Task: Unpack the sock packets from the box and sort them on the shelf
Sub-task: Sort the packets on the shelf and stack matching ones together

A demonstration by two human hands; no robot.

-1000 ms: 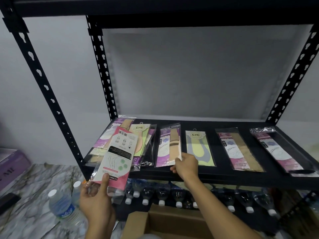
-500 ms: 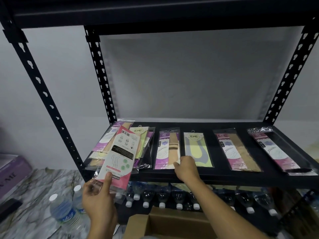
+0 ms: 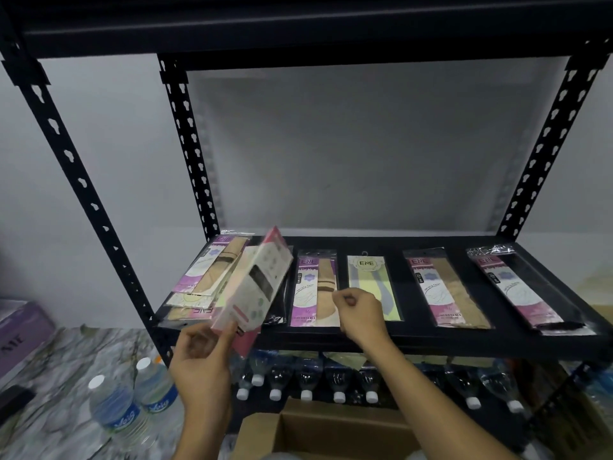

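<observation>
My left hand (image 3: 202, 358) grips the lower end of a pink and white sock packet (image 3: 255, 287), held tilted with its back side up over the left pile of packets (image 3: 205, 280) on the black shelf (image 3: 431, 340). My right hand (image 3: 360, 312) hovers with curled fingers, holding nothing, between a purple packet with beige socks (image 3: 313, 288) and a yellow-green packet (image 3: 368, 273). Further right lie a pink packet with tan socks (image 3: 441, 287) and another pink packet (image 3: 517, 290). The open cardboard box (image 3: 331, 433) sits below, at the bottom edge.
Black slotted uprights (image 3: 79, 180) frame the shelf, with another shelf board overhead. A row of water bottles (image 3: 338, 380) lies on the level beneath. Two upright bottles (image 3: 132, 403) stand on the marble floor at left, near a purple box (image 3: 20, 330).
My left hand has turned and lifted the pink packet rightward over the left pile. My right hand has let go of the purple packet and drawn slightly right, fingers curling.
</observation>
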